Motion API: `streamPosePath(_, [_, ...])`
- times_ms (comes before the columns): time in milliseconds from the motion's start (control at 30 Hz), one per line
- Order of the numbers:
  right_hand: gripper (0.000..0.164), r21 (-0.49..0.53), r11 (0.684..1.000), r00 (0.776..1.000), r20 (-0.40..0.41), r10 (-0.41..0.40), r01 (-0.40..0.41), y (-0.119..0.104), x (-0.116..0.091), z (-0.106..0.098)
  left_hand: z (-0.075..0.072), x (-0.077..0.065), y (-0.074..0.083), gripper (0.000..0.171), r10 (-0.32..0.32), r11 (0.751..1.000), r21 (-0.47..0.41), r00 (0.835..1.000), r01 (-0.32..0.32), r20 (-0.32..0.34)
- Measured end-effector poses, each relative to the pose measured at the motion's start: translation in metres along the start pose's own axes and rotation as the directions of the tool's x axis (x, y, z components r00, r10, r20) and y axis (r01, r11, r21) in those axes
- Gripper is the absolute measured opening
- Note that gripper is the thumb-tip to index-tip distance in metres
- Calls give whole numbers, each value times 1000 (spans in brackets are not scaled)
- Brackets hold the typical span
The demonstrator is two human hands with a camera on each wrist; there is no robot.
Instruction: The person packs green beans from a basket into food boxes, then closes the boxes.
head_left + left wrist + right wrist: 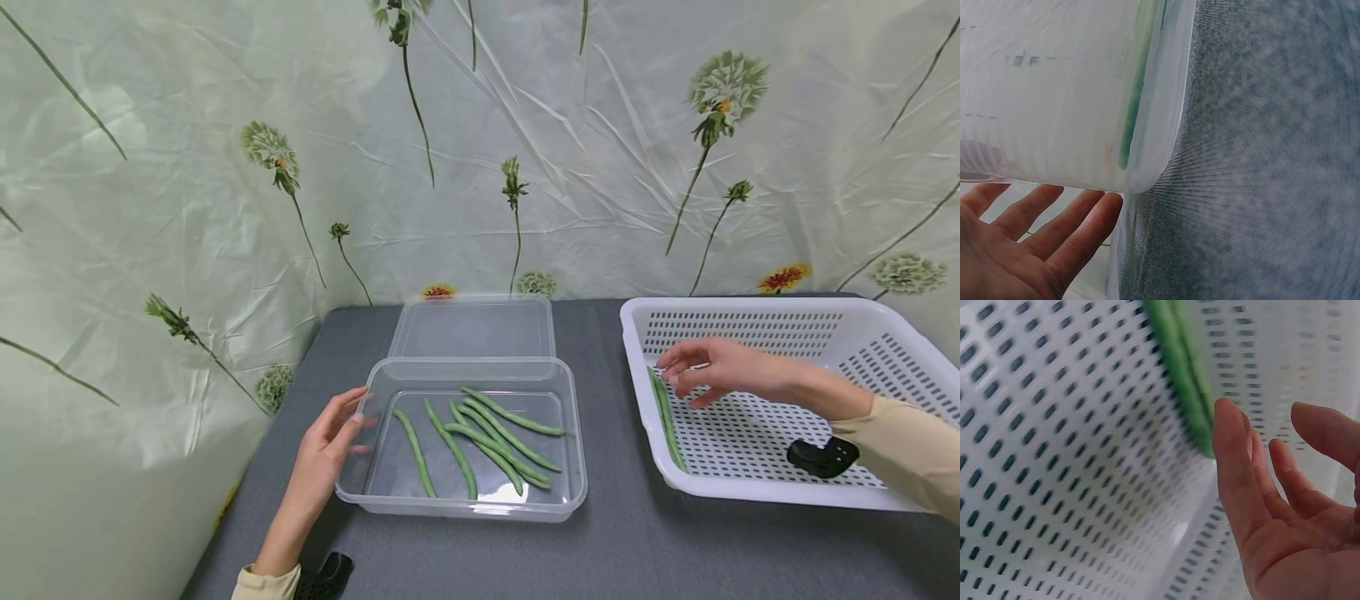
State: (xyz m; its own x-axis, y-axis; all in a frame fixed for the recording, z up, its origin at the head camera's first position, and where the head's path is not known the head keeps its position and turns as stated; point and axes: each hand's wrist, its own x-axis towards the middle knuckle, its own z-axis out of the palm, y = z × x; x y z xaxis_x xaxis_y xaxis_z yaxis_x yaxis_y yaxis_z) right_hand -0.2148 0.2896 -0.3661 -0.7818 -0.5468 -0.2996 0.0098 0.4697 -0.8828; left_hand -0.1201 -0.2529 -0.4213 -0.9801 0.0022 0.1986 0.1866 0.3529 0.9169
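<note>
My left hand (322, 454) rests its extended fingers against the left wall of a clear plastic container (465, 506). Several green beans (453, 450) lie loose on that container's floor. In the left wrist view the fingertips (1107, 206) touch the container's side. On the right, my right hand (723, 369) is inside a white perforated basket (750, 492), its fingers loosely bent and holding nothing. Close by its fingertips, green beans (666, 421) lie along the basket's left wall; the right wrist view shows two of them side by side (1182, 381).
Behind the container lies a clear lid (472, 327), flat on the grey cloth (607, 533). A floral-printed sheet (465, 150) hangs along the back and left of the table. Black wrist straps (822, 457) are on both arms.
</note>
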Motion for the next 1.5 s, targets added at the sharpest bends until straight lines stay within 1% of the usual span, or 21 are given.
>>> streamPosePath(67, [45, 6, 1000, 1000, 5, 5, -5, 5, 3, 0, 0, 0, 0, 37, -1, 1000, -1, 1000, 1, 1])
streamPosePath(300, [47, 9, 998, 998, 14, 58, -58, 15, 8, 0, 0, 1, 0, 37, -3, 1000, -9, 1000, 3, 4])
streamPosePath(500, [47, 32, 997, 998, 13, 66, -66, 23, 13, -1, -1, 1, 0, 37, -3, 1000, -7, 1000, 3, 2])
streamPosePath(633, [47, 16, 998, 998, -18, 61, -61, 27, 18, 2, -1, 1, 1, 37, -2, 1000, -4, 1000, 2, 2])
streamPosePath(867, [43, -57, 994, 989, -117, 89, -96, 27, 25, 13, -1, 1, 1, 37, -10, 1000, -1, 1000, 10, 4])
streamPosePath(967, [42, -66, 995, 990, -123, 69, -77, 26, 26, 13, -1, 2, 1, 38, -4, 1000, 9, 1000, 4, 3])
streamPosePath(1100, [42, -50, 998, 992, -115, 41, -47, 27, 25, 12, -1, 2, 1, 38, -2, 1000, 14, 1000, 2, 1])
streamPosePath(1300, [45, -31, 999, 994, -102, 39, -43, 30, 25, 10, -1, 1, 1, 38, -4, 1000, -1, 1000, 4, 8])
streamPosePath(1500, [41, -36, 999, 995, -94, 27, -31, 30, 23, 9, 0, 1, -1, 37, -2, 1000, -6, 1000, 2, 4])
